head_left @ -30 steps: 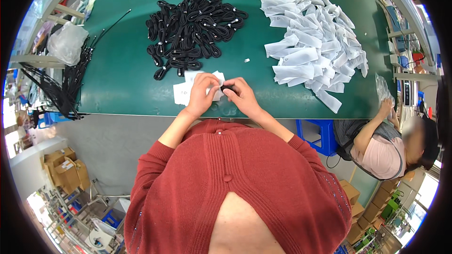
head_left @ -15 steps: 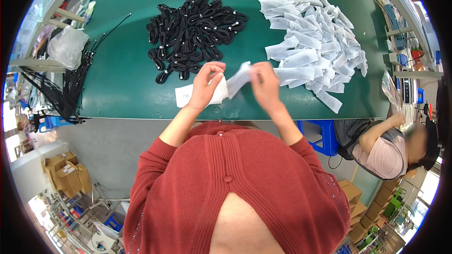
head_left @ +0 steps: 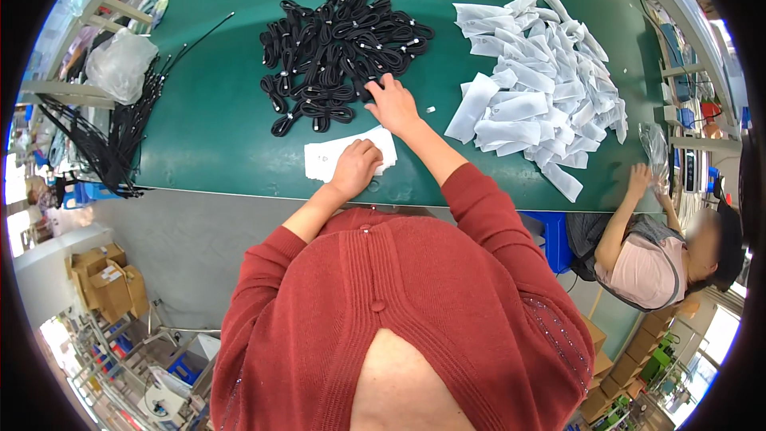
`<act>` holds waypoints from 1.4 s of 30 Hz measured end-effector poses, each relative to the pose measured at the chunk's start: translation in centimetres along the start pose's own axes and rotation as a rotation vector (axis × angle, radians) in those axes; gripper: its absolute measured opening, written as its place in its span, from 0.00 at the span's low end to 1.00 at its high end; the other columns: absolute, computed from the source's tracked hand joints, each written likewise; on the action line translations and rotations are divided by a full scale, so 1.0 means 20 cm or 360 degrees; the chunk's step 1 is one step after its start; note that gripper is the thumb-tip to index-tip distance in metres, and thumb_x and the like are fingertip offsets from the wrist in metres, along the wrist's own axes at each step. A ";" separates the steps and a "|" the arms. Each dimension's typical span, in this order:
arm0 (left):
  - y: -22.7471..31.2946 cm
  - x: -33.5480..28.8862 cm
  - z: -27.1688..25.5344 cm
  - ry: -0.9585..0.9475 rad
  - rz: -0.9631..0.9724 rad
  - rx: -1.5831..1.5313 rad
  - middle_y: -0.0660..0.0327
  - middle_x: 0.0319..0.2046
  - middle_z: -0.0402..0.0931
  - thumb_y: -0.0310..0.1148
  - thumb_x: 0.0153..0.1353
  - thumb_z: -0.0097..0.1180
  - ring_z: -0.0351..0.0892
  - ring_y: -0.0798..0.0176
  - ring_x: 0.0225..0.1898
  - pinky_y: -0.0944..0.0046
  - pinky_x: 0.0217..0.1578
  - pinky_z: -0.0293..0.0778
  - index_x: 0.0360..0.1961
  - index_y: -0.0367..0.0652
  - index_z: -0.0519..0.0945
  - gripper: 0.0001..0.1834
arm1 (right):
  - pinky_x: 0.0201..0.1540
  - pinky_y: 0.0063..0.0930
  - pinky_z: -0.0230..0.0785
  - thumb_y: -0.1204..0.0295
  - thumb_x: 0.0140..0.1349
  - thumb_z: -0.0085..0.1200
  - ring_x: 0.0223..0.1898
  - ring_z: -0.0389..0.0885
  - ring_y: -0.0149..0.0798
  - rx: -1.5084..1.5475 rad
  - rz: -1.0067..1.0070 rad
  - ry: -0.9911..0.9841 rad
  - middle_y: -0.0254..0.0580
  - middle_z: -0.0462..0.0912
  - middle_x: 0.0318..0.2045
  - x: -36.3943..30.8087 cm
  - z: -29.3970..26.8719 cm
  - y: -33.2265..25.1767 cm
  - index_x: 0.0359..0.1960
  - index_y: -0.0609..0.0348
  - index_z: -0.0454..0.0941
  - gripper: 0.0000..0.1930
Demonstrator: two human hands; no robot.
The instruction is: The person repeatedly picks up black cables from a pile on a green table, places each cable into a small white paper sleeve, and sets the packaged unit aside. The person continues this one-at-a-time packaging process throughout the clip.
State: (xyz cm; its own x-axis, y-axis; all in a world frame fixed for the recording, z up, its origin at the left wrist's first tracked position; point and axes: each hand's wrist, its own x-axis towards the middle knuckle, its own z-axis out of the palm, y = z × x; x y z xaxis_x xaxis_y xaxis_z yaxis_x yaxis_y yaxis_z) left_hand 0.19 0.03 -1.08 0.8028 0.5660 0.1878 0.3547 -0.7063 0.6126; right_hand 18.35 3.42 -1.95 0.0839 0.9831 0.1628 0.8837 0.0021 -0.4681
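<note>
Your right hand is at the lower right edge of the coiled black cables, upper middle of frame. Fingers spread, thumb apart; can't tell if the fingertips touch a coil. Cables: thin, matte black, each folded into a narrow looped bundle, small shiny silvery-white bits showing; heaped loosely, coils overlapping at all angles.

Your left hand sits on the right end of the flat white sleeves, center of frame, below the cables. Fingers curled; can't tell whether they pinch a sleeve or only press down. Sleeves: thin, smooth, rectangular, stacked slightly uneven, small dark print on the top one.

Upper right of frame: pile of filled sleeves, whitish, semi-translucent, long, creased and bulging, overlapping. Small white piece lies between the two heaps, just beside your right wrist. All on a smooth, slightly glossy green tabletop.

Left of frame: long loose black cables hang over the table edge, crumpled translucent plastic bag next to them. Right edge: co-worker in pale pink top, hand by a clear plastic bag.
</note>
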 end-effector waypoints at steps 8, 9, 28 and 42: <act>-0.05 -0.02 0.03 0.0168 -0.0361 -0.0330 0.56 0.31 0.78 0.23 0.55 0.61 0.79 0.55 0.31 0.62 0.33 0.76 0.30 0.38 0.78 0.04 | 0.40 0.41 0.75 0.74 0.60 0.54 0.36 0.83 0.50 0.0793 0.0503 0.0181 0.51 0.80 0.38 -0.28 -0.04 0.11 0.46 0.58 0.70 0.13; -0.05 -0.01 0.04 0.0168 -0.0410 -0.0377 0.56 0.31 0.78 0.23 0.55 0.61 0.79 0.57 0.31 0.63 0.33 0.75 0.30 0.37 0.78 0.04 | 0.41 0.40 0.75 0.74 0.61 0.53 0.37 0.84 0.49 0.0986 0.0635 0.0123 0.51 0.82 0.38 -0.34 -0.05 0.12 0.47 0.60 0.70 0.13; 0.06 0.01 -0.10 0.0151 -0.0073 -0.0522 0.58 0.35 0.77 0.20 0.52 0.61 0.75 0.54 0.40 0.59 0.41 0.72 0.30 0.39 0.77 0.06 | 0.38 0.29 0.72 0.70 0.68 0.49 0.32 0.81 0.33 0.1770 0.1031 -0.0676 0.38 0.83 0.33 -0.68 -0.29 -0.04 0.47 0.60 0.73 0.10; 0.21 0.24 -0.25 0.0187 -0.0286 -0.1133 0.60 0.45 0.75 0.25 0.63 0.56 0.73 0.71 0.42 0.68 0.44 0.70 0.33 0.37 0.76 0.03 | 0.34 0.24 0.71 0.78 0.58 0.60 0.32 0.76 0.34 0.1350 0.0247 0.0417 0.39 0.75 0.37 -0.56 -0.41 -0.22 0.41 0.62 0.78 0.10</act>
State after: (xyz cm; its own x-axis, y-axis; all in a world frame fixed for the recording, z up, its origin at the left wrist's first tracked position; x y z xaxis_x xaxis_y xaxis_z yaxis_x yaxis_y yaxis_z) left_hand 3.13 1.80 6.19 0.6910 0.7167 0.0942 0.0472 -0.1748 0.9835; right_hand 17.30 -9.03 5.53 0.3681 0.9105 0.1885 0.2258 0.1092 -0.9680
